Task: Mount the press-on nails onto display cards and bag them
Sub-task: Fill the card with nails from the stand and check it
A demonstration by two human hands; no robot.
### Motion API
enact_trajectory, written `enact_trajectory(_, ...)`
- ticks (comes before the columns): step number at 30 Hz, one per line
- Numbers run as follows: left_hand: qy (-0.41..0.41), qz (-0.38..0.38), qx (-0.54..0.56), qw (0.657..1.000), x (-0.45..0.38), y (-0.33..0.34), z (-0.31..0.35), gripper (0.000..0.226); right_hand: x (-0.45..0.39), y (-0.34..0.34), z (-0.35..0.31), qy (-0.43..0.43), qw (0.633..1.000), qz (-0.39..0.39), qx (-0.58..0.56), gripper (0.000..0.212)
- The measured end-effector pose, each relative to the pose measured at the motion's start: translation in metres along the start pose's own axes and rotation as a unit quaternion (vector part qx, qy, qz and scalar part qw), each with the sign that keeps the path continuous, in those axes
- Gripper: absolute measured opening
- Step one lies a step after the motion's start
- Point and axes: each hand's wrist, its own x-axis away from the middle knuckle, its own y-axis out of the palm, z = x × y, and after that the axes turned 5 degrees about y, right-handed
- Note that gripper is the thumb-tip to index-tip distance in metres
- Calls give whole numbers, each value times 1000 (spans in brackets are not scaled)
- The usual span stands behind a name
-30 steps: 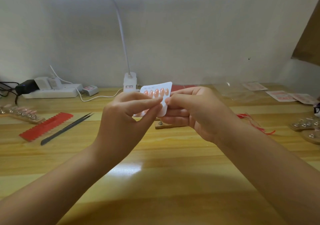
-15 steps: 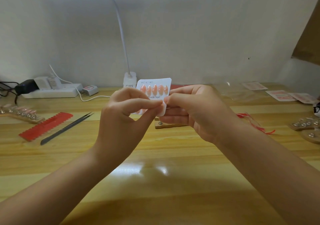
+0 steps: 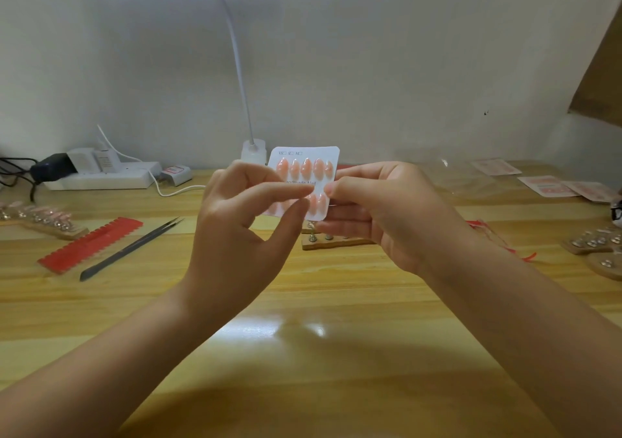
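Compared with a second earlier, the display card point(image 3: 304, 181) had been raised higher in front of the lamp base point(image 3: 253, 150), exposing both rows of pink press-on nails point(image 3: 305, 168); mounting looked finished, bagging likely next. The card was upright, face toward the camera, long axis near vertical, top tilted slightly right. The right hand point(image 3: 380, 208) pinched the card's right edge between thumb and fingers. The left hand point(image 3: 242, 222) was loosely curled, forefinger and thumb at the lower row; whether it gripped the card I could not tell.
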Motion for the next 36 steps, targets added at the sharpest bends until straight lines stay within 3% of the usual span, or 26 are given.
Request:
enact_trajectory(5, 28, -20, -89, 995, -3, -1, 1, 23, 1, 1, 0, -13, 1000, -9, 21, 13)
enact_trajectory(18, 120, -9, -150, 981, -4, -2, -1, 11, -1, 2, 2, -20, 1000, -13, 19, 23)
enact_trajectory(24, 160, -66, -182, 968, 0, -2, -4, 23, -3, -5, 3, -22, 999, -21, 30, 27)
enact_trajectory(27, 102, -58, -124, 985, 0, 1, -4, 28, -7, -9, 4, -12, 1000, 1, 8, 11)
enact_trajectory(30, -66, -7, -59, 996, -6, -1, -8, 35, -11, -13, 5, -3, 1000, 12, -1, 9)
enact_trajectory(33, -288, -37, 98, 952, -10, -3, -15, 40, -13, -13, 8, 7, 1000, -5, -21, 8)
enact_trajectory(36, -355, -43, 196, 913, -10, 0, -21, 10, -15, -15, 10, 18, 998, -35, -46, 11)
